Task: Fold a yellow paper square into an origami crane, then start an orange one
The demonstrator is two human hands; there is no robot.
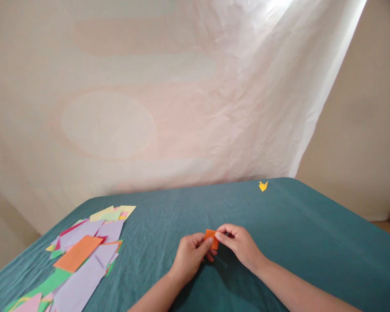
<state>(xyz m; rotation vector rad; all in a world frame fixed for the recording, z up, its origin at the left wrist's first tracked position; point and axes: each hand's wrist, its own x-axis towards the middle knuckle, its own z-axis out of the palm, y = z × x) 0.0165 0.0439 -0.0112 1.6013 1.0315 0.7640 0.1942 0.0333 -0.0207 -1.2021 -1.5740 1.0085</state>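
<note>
A small folded piece of orange paper [212, 235] is held up between both hands, over the near middle of the table. My left hand [192, 252] grips its left and lower side, thumb in front and fingers behind. On its right edge, my right hand [238, 242] pinches it between thumb and index finger. The fingers cover part of the paper, so its full outline is hidden.
A teal cloth covers the table [169, 216]. Overlapping sheets of coloured paper [81, 277] lie at the left, an orange sheet [78, 253] among them. A yellow origami crane [263, 186] sits near the far edge. Behind hangs a pale sheet [182, 108].
</note>
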